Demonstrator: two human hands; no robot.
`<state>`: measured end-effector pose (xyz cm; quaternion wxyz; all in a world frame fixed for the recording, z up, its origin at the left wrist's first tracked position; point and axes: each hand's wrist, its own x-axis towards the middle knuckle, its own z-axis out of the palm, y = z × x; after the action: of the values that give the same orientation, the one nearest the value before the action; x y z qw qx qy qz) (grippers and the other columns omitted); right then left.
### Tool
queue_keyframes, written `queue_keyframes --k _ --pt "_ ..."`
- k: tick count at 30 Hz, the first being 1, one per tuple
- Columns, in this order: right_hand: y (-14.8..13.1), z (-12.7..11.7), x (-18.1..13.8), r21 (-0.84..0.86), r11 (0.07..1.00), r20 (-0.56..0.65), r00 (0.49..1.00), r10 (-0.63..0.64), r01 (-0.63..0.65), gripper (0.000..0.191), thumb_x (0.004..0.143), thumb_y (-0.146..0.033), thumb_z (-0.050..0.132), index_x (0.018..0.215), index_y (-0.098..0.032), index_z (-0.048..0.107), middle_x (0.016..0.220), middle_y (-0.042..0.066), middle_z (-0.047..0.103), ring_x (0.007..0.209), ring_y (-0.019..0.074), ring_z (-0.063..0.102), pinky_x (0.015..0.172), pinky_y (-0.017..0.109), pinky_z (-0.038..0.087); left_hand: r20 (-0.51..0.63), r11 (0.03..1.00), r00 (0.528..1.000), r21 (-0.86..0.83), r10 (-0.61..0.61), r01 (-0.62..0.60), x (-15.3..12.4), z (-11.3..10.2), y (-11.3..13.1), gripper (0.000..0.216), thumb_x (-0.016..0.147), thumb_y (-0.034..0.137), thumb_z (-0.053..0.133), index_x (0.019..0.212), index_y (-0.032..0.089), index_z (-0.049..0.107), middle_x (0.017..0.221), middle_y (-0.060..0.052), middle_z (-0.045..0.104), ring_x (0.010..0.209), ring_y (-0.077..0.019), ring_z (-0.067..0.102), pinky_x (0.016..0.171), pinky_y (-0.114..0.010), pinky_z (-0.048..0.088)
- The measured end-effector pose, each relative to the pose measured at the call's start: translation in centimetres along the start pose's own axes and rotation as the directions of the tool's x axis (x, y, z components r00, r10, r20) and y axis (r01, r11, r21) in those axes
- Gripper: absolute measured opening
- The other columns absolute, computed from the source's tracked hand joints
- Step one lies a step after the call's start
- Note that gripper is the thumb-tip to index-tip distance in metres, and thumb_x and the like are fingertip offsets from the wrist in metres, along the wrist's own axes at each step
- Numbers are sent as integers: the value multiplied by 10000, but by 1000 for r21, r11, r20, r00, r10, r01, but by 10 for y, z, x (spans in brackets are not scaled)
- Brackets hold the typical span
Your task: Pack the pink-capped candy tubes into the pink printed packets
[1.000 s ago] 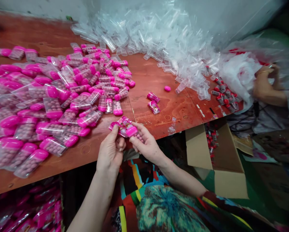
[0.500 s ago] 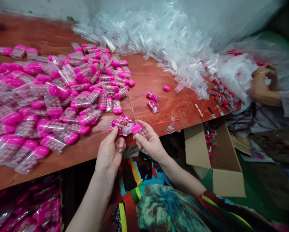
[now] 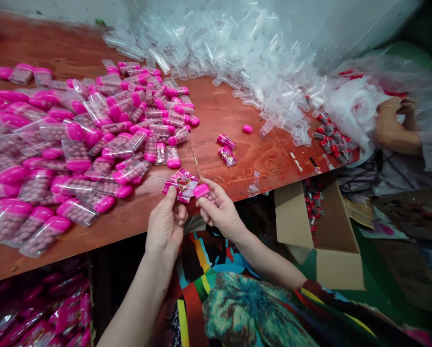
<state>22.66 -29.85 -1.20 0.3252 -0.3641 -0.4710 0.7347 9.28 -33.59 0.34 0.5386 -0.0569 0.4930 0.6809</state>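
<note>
Container (image 3: 202,191) farther rightward, in right hand (image 3: 220,207)

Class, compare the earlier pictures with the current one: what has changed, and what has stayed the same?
The right hand has shifted the pink-capped container slightly rightward, so more of the pink wrapper in the left hand shows. Neither hand has let go or taken hold of anything new. The two small packets and the loose pink cap lie where they did.

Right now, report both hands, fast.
Left hand: closed, pinching a printed pink wrapper.
Right hand: closed, holding a pink-capped clear container of pink balls.
</note>
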Motion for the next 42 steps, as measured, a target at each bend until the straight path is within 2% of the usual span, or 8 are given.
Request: queue_keyframes --k 13,18,26,29,32,35,40,42 --pt "5 0 -3 15 1000 108 994 13 -15 690 960 -453 816 1521 -285 452 933 -29 626 572 85 461 502 217 397 99 989 992 118 75 -86 2 -5 -8 557 794 572 913 592 183 569 424 32 490 369 -74 418 380 -189 267" --pt "7 -4 -1 -76 997 100 995 -25 32 733 936 -419 844 1530 -270 442 994 3 680 777 139 600 748 278 520 180 986 984 164 -4 -26 -3 -6 -6 540 660 561 998 640 167 628 431 39 496 370 -57 374 389 -179 243" --pt "6 -12 -4 -264 951 176 978 -116 161 775 972 -332 807 1614 -317 375 1137 34 706 924 186 680 887 366 563 236 973 964 220 -122 69 -8 -13 1 413 692 425 1000 778 141 714 409 62 453 382 -47 339 445 -174 280" --pt "6 -17 -6 -130 987 174 982 -68 91 725 992 -425 791 1576 -297 381 1001 -4 674 767 142 655 730 292 564 254 984 962 170 -102 59 -7 -14 5 425 684 413 1007 753 143 686 414 68 438 391 -47 338 454 -177 308" --pt "5 -20 -7 -10 996 237 968 84 -84 737 1012 -555 748 1573 -289 352 903 -31 662 533 89 541 484 206 438 271 981 957 187 -102 52 -7 -15 5 439 714 455 989 741 147 676 414 56 447 392 -59 356 453 -189 312" --pt "7 -17 -7 100 979 264 953 148 -179 768 1001 -622 736 1572 -284 352 833 -49 648 450 77 463 405 188 349 267 974 958 223 -108 47 -8 -15 3 450 760 520 948 764 151 691 427 33 487 401 -84 406 452 -203 326" --pt "14 -6 -10 -132 982 79 989 -122 131 599 1030 -478 755 1530 -277 493 1049 55 723 877 179 709 708 274 584 217 971 971 236 -96 43 -8 -14 0 458 766 525 940 726 154 674 391 55 438 372 -59 328 426 -188 269" --pt "13 -3 -9 -100 990 78 993 -89 96 599 1030 -484 748 1525 -270 488 997 40 717 759 160 684 633 264 564 226 973 970 227 -92 39 -9 -14 -1 478 760 548 937 715 153 672 400 44 459 371 -56 327 423 -186 266"
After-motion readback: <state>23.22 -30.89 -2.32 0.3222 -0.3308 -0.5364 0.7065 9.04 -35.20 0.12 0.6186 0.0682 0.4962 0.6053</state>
